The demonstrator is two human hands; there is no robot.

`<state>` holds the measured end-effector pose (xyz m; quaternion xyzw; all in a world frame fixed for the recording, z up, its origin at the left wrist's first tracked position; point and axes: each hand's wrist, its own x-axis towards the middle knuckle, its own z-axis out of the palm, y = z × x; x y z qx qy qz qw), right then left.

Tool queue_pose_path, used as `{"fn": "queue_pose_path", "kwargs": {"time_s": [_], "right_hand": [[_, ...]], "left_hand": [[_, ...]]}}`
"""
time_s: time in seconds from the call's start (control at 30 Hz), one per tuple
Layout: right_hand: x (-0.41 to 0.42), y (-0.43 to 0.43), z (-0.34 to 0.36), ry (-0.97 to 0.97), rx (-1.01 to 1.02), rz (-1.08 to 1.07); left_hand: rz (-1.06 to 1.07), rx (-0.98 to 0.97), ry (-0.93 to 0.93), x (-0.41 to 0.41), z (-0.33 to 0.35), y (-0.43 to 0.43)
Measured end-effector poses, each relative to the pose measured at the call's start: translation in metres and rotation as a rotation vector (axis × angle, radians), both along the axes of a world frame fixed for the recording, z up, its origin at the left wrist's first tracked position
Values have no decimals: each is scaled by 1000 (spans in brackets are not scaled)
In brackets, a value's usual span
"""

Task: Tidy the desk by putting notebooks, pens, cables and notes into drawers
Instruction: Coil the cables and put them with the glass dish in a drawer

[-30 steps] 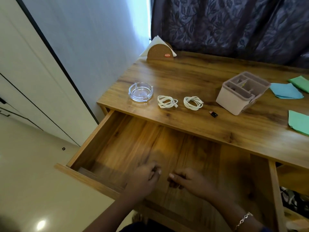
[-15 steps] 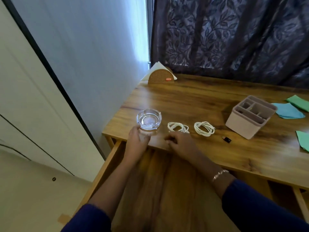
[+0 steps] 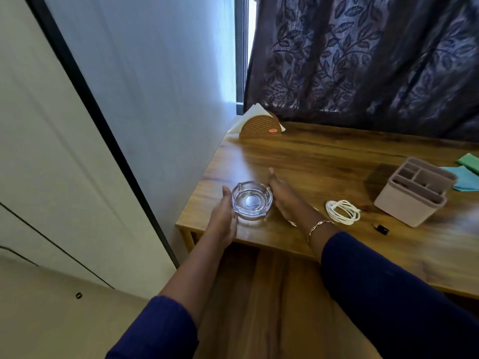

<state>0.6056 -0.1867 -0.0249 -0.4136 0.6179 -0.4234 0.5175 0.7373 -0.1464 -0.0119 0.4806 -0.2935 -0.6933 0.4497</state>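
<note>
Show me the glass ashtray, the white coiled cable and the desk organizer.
glass ashtray (image 3: 252, 200), head view, on its clear base
white coiled cable (image 3: 343, 216), head view, on its looped strands
desk organizer (image 3: 404, 206), head view, on its front wall

Second cable (image 3: 293, 223) mostly behind right wrist (image 3: 316, 227)

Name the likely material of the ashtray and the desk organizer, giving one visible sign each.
Ashtray: clear glass, glossy; see-through, with bright rim highlights. Desk organizer: probably matte plastic; uniform pale beige, moulded compartments.
</note>
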Motion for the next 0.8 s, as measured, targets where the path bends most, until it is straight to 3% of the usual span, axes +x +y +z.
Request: {"fn": "queue_pose_path", "kwargs": {"time_s": [0.2,0.4,0.8], "right_hand": [[5,26,12,-121,-20,-19],[25,104,26,-230,9,-27],[73,220,-41,-297,163,16]], "left_hand": [[-43,40,128,29,3,17],[-70,122,160,60,28,79],[-169,298,-259,94,-5,158]]}}
